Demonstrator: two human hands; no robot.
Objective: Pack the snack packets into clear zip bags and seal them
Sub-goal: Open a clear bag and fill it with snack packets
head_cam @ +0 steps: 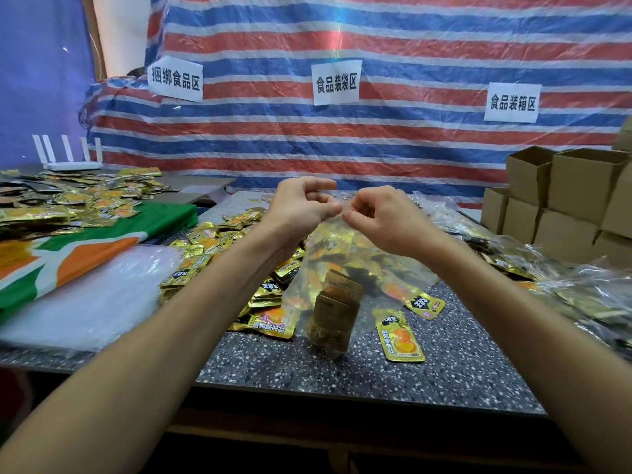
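A clear zip bag point(318, 268) hangs in the air over the speckled table point(376, 367). Gold snack packets point(333, 313) sit in its bottom end. My left hand point(301, 203) pinches the bag's top edge on the left, and my right hand point(379, 217) pinches the same edge on the right. The two hands are nearly touching at the top strip. Loose gold snack packets point(219, 244) lie heaped on the table behind and under the bag, with single ones point(400, 336) near the front.
A stack of empty clear bags point(92, 295) lies at the left on a green, orange and white cloth point(89, 248). More packets point(68, 196) cover the far left. Filled clear bags point(581, 289) pile up at the right, below cardboard boxes point(561, 196). A striped tarp point(342, 131) hangs behind.
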